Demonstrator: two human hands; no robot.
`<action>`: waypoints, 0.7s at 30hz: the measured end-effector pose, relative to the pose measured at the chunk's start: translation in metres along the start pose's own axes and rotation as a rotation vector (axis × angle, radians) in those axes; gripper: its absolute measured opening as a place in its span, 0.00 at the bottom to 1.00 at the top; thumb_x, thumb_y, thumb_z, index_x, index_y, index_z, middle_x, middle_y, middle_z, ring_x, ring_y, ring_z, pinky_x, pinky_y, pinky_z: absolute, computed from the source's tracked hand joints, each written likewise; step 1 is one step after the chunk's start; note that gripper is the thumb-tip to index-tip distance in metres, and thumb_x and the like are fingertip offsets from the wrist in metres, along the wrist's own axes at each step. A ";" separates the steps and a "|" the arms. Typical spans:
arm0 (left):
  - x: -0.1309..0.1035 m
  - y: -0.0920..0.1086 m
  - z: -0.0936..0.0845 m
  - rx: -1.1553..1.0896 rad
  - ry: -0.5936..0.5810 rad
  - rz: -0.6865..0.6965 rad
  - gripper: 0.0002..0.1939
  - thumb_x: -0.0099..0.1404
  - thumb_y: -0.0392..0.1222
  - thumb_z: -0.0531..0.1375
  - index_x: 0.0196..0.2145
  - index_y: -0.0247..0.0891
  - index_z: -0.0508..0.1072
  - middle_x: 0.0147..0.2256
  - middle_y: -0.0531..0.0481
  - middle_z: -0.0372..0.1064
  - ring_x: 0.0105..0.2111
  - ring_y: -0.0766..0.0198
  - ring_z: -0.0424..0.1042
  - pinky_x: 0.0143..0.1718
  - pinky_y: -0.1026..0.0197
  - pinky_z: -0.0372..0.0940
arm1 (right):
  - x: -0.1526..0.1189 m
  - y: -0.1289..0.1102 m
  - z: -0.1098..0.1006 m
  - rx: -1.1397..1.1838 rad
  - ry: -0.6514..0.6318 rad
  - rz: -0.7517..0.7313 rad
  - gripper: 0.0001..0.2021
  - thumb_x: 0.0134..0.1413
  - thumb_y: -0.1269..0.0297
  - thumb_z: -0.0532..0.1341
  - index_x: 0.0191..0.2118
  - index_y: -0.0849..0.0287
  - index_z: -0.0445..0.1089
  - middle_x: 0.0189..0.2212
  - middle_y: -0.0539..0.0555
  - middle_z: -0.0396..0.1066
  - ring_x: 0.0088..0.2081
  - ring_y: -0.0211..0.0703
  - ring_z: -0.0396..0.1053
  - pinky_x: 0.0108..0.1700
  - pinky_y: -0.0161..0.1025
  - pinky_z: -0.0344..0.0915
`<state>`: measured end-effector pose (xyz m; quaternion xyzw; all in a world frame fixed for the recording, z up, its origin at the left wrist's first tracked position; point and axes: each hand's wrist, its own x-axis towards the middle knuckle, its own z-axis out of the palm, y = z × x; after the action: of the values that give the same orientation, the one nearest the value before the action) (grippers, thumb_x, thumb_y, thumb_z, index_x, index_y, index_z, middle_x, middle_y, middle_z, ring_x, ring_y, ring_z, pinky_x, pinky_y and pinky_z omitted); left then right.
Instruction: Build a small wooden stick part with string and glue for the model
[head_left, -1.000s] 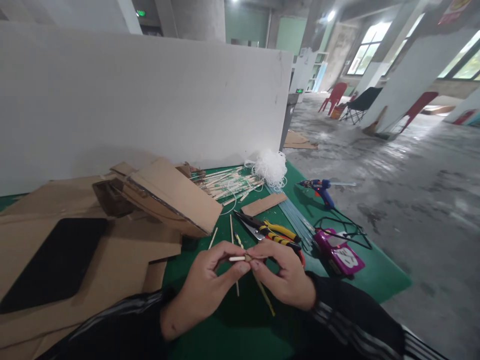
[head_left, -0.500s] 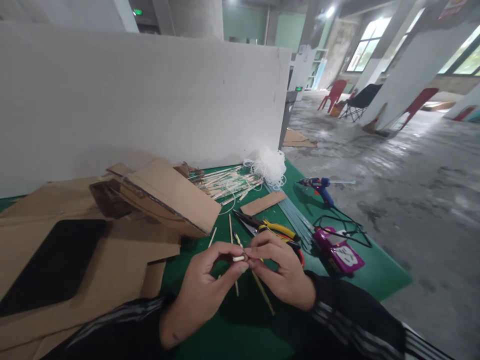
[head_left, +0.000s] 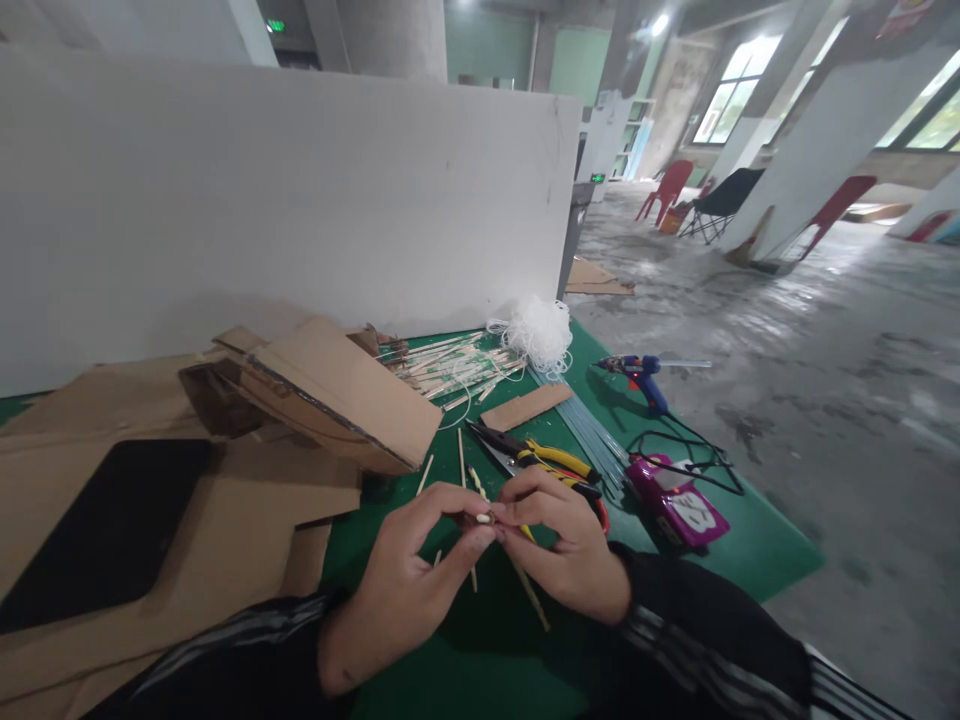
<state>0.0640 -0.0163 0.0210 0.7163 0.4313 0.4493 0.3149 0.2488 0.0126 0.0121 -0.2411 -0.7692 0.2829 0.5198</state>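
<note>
Two-hand fingertip hold on a small pale-ended piece

Far left: black panel (head_left: 112, 535) flat on cardboard sheets (head_left: 255, 540); a folded cardboard form (head_left: 349, 390) sits tilted beyond them. Left hand (head_left: 412, 570): thumb and forefinger pinch the small piece (head_left: 484, 519). It is held above the green table (head_left: 772, 545), between the two hands, pale end exposed. Beyond it, a spread of thin sticks (head_left: 450, 370). Right hand (head_left: 570, 545): grip closed, thumb and forefinger at the piece's right side; contact partly hidden. Further right: pliers (head_left: 566, 460) just beyond the right hand, clear rods (head_left: 581, 420), blue glue gun (head_left: 651, 390), purple box (head_left: 679, 505).

Handling, judged: let the left pinch anchor while the right fingertips make small adjustments. Pressure should be light and even, since so slim a piece could roll or slip. Keeping the pale end in sight helps check alignment. Right knuckles best kept off the pliers.
</note>
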 end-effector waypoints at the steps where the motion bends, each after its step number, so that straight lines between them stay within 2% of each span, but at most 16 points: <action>1: 0.000 0.000 0.000 0.002 -0.005 -0.001 0.06 0.65 0.35 0.59 0.40 0.43 0.70 0.37 0.55 0.72 0.37 0.68 0.72 0.40 0.68 0.65 | 0.000 0.000 0.000 0.000 0.001 0.000 0.06 0.53 0.77 0.63 0.35 0.59 0.70 0.34 0.54 0.68 0.35 0.39 0.69 0.36 0.36 0.67; 13: 0.008 -0.006 -0.006 -0.075 -0.091 -0.049 0.02 0.64 0.39 0.62 0.35 0.41 0.73 0.35 0.52 0.74 0.35 0.64 0.74 0.38 0.65 0.66 | 0.001 0.000 -0.001 0.057 -0.049 0.019 0.07 0.54 0.77 0.62 0.31 0.59 0.66 0.32 0.53 0.66 0.33 0.38 0.68 0.35 0.35 0.66; 21: 0.009 -0.007 -0.005 -0.071 -0.049 -0.041 0.03 0.63 0.40 0.62 0.35 0.40 0.75 0.35 0.49 0.76 0.35 0.62 0.75 0.38 0.63 0.68 | 0.002 0.000 -0.001 0.037 -0.030 0.034 0.06 0.54 0.76 0.62 0.31 0.58 0.67 0.32 0.53 0.67 0.33 0.39 0.68 0.34 0.37 0.66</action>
<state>0.0585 -0.0049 0.0202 0.7064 0.4219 0.4401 0.3595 0.2489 0.0140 0.0134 -0.2401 -0.7672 0.3094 0.5080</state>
